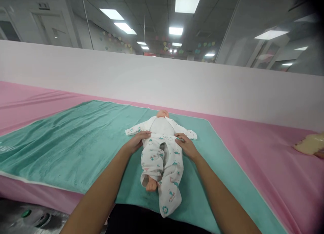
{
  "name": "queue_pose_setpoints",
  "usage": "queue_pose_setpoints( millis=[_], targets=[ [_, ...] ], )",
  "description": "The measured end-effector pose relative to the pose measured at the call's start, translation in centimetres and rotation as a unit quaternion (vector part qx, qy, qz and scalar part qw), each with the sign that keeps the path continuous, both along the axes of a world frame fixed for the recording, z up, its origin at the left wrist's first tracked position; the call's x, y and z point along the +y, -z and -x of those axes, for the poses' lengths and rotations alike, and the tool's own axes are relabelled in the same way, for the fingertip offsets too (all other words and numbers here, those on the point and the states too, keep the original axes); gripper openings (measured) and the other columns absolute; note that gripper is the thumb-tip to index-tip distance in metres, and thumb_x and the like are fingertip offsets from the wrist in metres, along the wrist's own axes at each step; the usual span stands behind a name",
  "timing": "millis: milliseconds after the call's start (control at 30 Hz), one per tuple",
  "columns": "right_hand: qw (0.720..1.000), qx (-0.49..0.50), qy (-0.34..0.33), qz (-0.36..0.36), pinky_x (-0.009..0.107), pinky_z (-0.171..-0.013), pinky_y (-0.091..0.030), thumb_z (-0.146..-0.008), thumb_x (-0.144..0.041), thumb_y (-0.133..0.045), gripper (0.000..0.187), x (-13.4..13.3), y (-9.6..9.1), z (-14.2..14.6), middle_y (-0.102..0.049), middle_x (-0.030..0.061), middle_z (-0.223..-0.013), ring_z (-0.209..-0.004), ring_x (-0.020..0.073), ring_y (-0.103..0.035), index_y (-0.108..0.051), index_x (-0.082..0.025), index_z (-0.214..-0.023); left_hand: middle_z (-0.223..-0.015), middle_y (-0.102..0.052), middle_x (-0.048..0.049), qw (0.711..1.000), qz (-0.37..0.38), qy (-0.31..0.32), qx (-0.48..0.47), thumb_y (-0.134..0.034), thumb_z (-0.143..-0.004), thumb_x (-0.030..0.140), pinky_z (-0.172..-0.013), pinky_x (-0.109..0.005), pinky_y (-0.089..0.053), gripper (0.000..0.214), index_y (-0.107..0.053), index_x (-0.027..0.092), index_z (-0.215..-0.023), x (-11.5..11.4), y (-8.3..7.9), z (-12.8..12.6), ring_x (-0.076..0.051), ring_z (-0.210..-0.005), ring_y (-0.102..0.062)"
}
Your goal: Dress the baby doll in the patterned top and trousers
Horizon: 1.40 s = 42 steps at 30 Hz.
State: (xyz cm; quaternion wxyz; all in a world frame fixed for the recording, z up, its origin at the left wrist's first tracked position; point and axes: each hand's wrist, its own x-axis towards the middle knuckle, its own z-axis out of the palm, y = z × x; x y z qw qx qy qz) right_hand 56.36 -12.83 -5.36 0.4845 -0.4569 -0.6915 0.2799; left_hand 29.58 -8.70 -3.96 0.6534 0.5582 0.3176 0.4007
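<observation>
A baby doll (163, 113) lies on its back on a teal blanket (96, 143), its head at the far end. It wears a white printed jacket (138, 128) and white printed pants (174, 166) with an open crotch. My left hand (138, 141) grips the waistband of the pants at the doll's left-hand side in view, fingers curled on the cloth. On the opposite side my right hand (186, 144) holds the same waistband, fingers bent over its edge. One bare foot (151, 185) sticks out of a pant leg; the other leg's cloth covers its foot.
Pink sheeting (273, 159) lies under the blanket. A low white wall (152, 78) with mirror-like panels above runs behind. At the far right is a pale, shiny object (310, 144), partly cut off. A clear container with a green cap (26, 213) is on the lower left.
</observation>
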Motion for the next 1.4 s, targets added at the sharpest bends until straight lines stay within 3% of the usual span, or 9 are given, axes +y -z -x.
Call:
queue_pose_setpoints(
  millis=[133, 267, 433, 600, 733, 933, 1133, 1267, 1400],
  targets=[
    [0.998, 0.030, 0.050, 0.000, 0.027, -0.076, -0.037, -0.080, -0.047, -0.047, 0.029, 1.0, 0.1, 0.4, -0.056, 0.0023, -0.089, -0.084, 0.0160, -0.049, -0.054, -0.019, -0.080, -0.073, -0.048, -0.0019, 0.997, -0.053, -0.012, 0.054, -0.060, -0.071, 0.039, -0.058, -0.022, -0.036, 0.030, -0.058, 0.013, -0.085, 0.2, 0.2, 0.4, -0.011, -0.063, -0.044],
    [0.998, 0.019, 0.054, 0.001, 0.026, -0.062, -0.033, -0.077, -0.050, -0.050, 0.033, 3.2, -0.8, 0.8, -0.045, -0.0022, -0.062, -0.062, 0.0125, -0.041, -0.051, -0.018, -0.067, -0.099, -0.047, -0.0064, 0.954, -0.226, -0.075, 0.184, -0.063, -0.070, 0.041, -0.082, -0.030, -0.039, 0.038, -0.061, 0.021, -0.102, 0.9, 0.9, -0.6, -0.018, -0.093, -0.047],
    [0.995, 0.081, 0.035, -0.043, 0.031, -0.086, -0.036, -0.078, -0.045, -0.051, 0.029, 5.8, -1.2, 2.5, -0.058, 0.0036, -0.104, -0.096, 0.0174, -0.051, -0.051, -0.018, -0.068, -0.127, -0.041, -0.0084, 0.908, -0.353, -0.110, 0.198, -0.066, -0.068, 0.036, -0.099, -0.035, -0.030, 0.024, -0.063, 0.020, -0.086, 1.0, 1.5, -1.7, -0.024, -0.120, -0.035],
    [0.994, 0.107, 0.026, -0.013, 0.034, -0.102, -0.023, -0.082, -0.045, -0.046, 0.031, 5.9, 0.4, 3.7, -0.044, 0.0061, -0.131, -0.123, 0.0180, -0.037, -0.045, -0.018, -0.067, -0.097, -0.061, -0.0040, 0.889, -0.304, -0.218, 0.265, -0.047, -0.081, 0.032, -0.079, -0.032, -0.039, 0.022, -0.058, 0.021, -0.098, 1.2, 0.5, -1.9, -0.021, -0.090, -0.054],
    [0.996, 0.089, -0.001, -0.017, 0.035, -0.107, -0.016, -0.083, -0.046, -0.045, 0.031, 5.3, 0.5, 3.5, -0.045, 0.0054, -0.132, -0.129, 0.0170, -0.028, -0.046, -0.019, -0.068, -0.079, -0.061, -0.0039, 0.862, -0.264, -0.269, 0.339, -0.046, -0.080, 0.031, -0.067, -0.029, -0.038, 0.017, -0.057, 0.020, -0.088, 4.0, -1.3, -2.8, -0.021, -0.076, -0.055],
    [0.997, 0.073, -0.020, -0.028, 0.038, -0.108, -0.017, -0.082, -0.042, -0.050, 0.023, 4.5, 0.1, 3.2, -0.044, 0.0041, -0.133, -0.130, 0.0182, -0.027, -0.051, -0.020, -0.076, -0.097, -0.060, -0.0072, 0.877, -0.272, -0.273, 0.288, -0.049, -0.075, 0.020, -0.082, -0.031, -0.039, 0.022, -0.055, 0.017, -0.096, 7.4, 0.4, -4.5, -0.020, -0.093, -0.054],
    [0.996, 0.017, -0.078, -0.033, 0.037, -0.105, -0.024, -0.086, -0.042, -0.044, 0.026, 6.3, -1.8, 4.0, -0.050, 0.0029, -0.127, -0.128, 0.0174, -0.031, -0.056, -0.024, -0.100, -0.124, -0.050, -0.0060, 0.913, -0.322, -0.188, 0.163, -0.054, -0.074, 0.027, -0.099, -0.032, -0.030, 0.037, -0.053, 0.020, -0.110, 6.6, 1.6, -4.2, -0.019, -0.116, -0.044],
    [0.995, -0.061, 0.068, -0.025, 0.038, -0.108, -0.019, -0.087, -0.044, -0.037, 0.042, 9.2, -0.3, 1.8, -0.043, 0.0054, -0.133, -0.128, 0.0197, -0.030, -0.053, -0.021, -0.117, -0.121, -0.054, -0.0055, 0.920, -0.323, -0.169, 0.143, -0.055, -0.074, 0.031, -0.101, -0.032, -0.029, 0.023, -0.060, 0.018, -0.093, 5.8, 0.5, -4.1, -0.020, -0.115, -0.045],
    [0.946, -0.173, 0.272, -0.042, 0.044, -0.106, -0.018, -0.081, -0.035, -0.044, 0.043, 9.5, 2.2, -1.5, -0.040, 0.0143, -0.133, -0.128, 0.0274, -0.028, -0.056, -0.012, -0.115, -0.127, -0.049, -0.0044, 0.936, -0.293, -0.138, 0.137, -0.051, -0.077, 0.032, -0.104, -0.032, -0.026, 0.029, -0.059, 0.020, -0.102, 5.6, 0.3, -3.8, -0.019, -0.120, -0.041]
  ],
)
